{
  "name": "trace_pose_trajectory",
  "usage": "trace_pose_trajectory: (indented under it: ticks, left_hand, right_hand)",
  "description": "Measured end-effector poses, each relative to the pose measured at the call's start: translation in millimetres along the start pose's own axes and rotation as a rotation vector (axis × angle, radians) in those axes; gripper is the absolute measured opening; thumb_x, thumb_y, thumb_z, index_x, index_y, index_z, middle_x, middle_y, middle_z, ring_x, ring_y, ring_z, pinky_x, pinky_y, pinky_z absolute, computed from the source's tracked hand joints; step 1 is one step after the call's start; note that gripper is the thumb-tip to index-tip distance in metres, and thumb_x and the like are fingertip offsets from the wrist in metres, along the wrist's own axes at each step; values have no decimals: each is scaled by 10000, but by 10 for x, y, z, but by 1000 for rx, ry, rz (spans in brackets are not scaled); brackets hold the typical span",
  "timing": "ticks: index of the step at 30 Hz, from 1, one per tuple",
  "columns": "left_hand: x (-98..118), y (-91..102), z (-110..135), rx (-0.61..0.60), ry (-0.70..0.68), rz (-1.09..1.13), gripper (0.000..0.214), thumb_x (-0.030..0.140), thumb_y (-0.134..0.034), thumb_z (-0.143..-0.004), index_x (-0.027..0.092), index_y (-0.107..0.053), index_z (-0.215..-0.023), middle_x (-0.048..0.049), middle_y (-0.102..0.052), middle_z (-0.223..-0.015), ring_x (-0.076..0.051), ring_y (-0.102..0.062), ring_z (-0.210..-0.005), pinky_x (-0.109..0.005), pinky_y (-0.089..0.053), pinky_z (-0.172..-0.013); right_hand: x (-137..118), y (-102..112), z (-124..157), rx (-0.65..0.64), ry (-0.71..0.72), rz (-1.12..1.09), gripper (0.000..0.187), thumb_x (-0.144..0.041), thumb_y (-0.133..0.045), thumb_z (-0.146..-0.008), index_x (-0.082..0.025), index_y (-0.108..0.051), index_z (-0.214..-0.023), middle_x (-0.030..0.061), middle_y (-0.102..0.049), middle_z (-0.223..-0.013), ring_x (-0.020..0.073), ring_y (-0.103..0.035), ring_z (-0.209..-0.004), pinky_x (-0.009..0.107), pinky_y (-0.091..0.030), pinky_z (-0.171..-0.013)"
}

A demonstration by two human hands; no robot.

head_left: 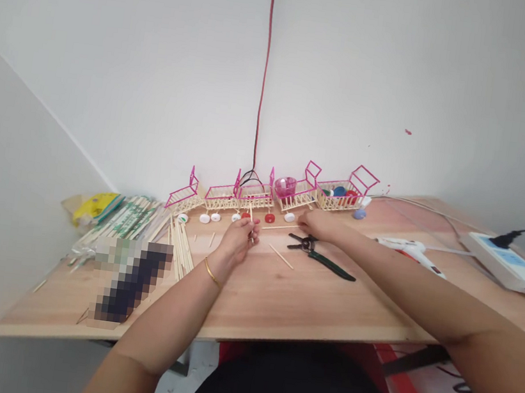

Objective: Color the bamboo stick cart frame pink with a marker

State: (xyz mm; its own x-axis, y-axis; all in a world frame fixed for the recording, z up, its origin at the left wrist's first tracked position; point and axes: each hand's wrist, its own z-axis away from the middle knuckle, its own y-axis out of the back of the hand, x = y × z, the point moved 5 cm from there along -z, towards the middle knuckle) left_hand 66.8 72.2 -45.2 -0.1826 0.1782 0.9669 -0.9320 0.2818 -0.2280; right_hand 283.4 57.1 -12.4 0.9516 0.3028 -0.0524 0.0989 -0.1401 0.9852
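My left hand [239, 238] is closed in a pinch on a thin wooden stick [251, 214] that points up toward the wall. My right hand [319, 224] reaches further out with its fingers curled down on the table, beside a long stick [280, 227] lying flat. I cannot see whether it holds anything. Just below it lie black-handled cutting pliers [322, 256]. Behind both hands stands a row of small stick-built carts [263, 194] with pink frames.
Bottle caps [210, 218] lie in front of the carts. A heap of wooden sticks [143, 223] and a yellow packet [94, 206] sit at the left. A white glue gun [408, 247] and a power strip [508, 262] are at the right. A red cable [264, 68] hangs down the wall.
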Motion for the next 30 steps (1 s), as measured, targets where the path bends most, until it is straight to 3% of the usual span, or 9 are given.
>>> trace_pose_trajectory:
  ticks: [7, 11, 13, 16, 21, 26, 30]
  left_hand:
    - [25, 72, -95, 27, -195, -223, 155, 222, -654, -807, 147, -624, -675, -3, -582, -656, -129, -570, -684, -273, -463, -722]
    - [97, 85, -80, -4, -289, -322, 91, 195, -686, -771, 171, -691, -683, -20, -652, -760, -172, -583, -880, -285, -445, -864]
    - [82, 45, -69, -48, -288, -338, 60, 214, -688, -776, 170, -720, -751, -32, -690, -825, -180, -598, -911, -301, -451, -894]
    - [9, -82, -19, -168, -236, -334, 150, 287, -694, -799, 140, -721, -793, -56, -721, -831, -183, -651, -849, -338, -495, -878]
    - [-77, -272, 179, -432, 37, -16, 238, 314, -730, -812, 113, -684, -930, -105, -744, -884, -190, -722, -783, -408, -545, -886]
    - [-87, -305, 306, -539, 199, -2, 264, 245, -792, -768, 109, -660, -953, -122, -755, -874, -205, -738, -780, -413, -563, -854]
    - [-112, -340, 315, -562, 181, 1, 324, 285, -856, -692, 110, -660, -881, -113, -755, -865, -217, -740, -808, -417, -565, -855]
  right_hand:
    - [8, -173, -32, -60, 119, 79, 244, -63, -465, -857, -131, -699, -872, 184, -710, -891, 225, -610, -701, 372, -453, -678]
    - [-31, 43, -26, -37, 218, 83, 264, -118, -457, -909, -148, -696, -1016, 169, -714, -989, 260, -627, -842, 400, -449, -778]
    - [-168, 250, 3, 33, 389, 70, 291, -141, -448, -938, -177, -697, -1084, 138, -712, -1045, 259, -620, -946, 390, -427, -829]
    - [-430, 544, 70, 74, 556, 133, 275, -137, -481, -942, -212, -712, -1071, 97, -711, -1032, 238, -587, -971, 377, -377, -839]
    - [-795, 867, 123, 140, 582, 338, 191, -198, -541, -953, -212, -729, -922, 90, -705, -933, 250, -518, -951, 420, -296, -843]
    - [-861, 977, 131, 156, 581, 337, 198, -245, -563, -950, -241, -729, -843, 73, -692, -853, 260, -487, -991, 435, -279, -855]
    - [-844, 1035, 223, 234, 578, 196, 217, -238, -509, -978, -250, -725, -988, 75, -697, -1050, 264, -494, -1084, 439, -313, -907]
